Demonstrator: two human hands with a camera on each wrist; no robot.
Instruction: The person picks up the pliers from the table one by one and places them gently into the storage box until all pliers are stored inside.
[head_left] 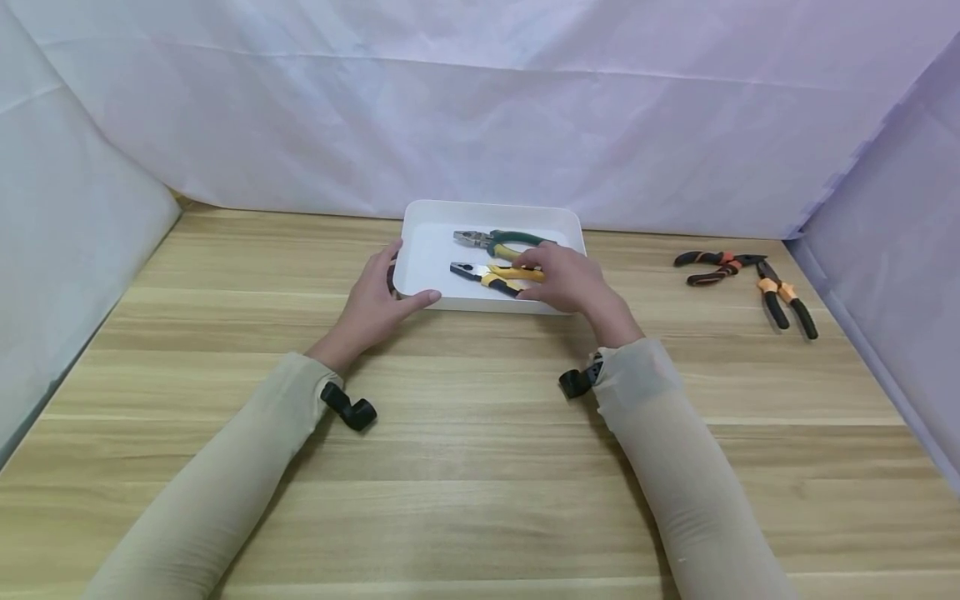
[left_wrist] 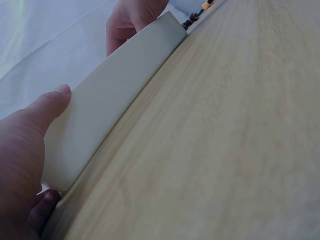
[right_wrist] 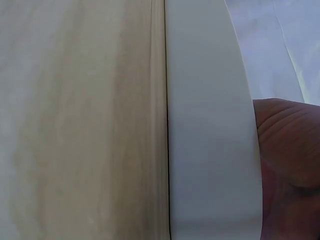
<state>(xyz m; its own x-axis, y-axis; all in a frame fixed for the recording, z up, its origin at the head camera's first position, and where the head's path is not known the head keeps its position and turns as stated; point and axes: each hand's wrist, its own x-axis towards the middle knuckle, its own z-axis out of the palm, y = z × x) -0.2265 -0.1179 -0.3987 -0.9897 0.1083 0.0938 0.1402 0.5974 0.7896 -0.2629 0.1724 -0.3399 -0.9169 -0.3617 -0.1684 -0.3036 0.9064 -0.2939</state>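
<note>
A shallow white tray (head_left: 420,242) lies at the back middle of the table. My left hand (head_left: 375,292) grips its front left corner, thumb over the front rim and fingers along the left side. Inside the tray, my right hand (head_left: 566,279) holds yellow-and-black handled combination pliers (head_left: 480,272) by the handles, their jaws pointing left. Behind them lie green-and-yellow handled combination pliers (head_left: 487,242), partly covered by the right hand. In the left wrist view, the left thumb (left_wrist: 55,102) rests against the tray wall (left_wrist: 115,85). The tray wall hides the right fingertips in the right wrist view.
To the right on the wooden table (head_left: 465,467) lie red-and-black handled pliers (head_left: 720,265) and orange-and-black handled pliers (head_left: 783,300), close together. White cloth (head_left: 480,125) hangs behind the table and along both sides.
</note>
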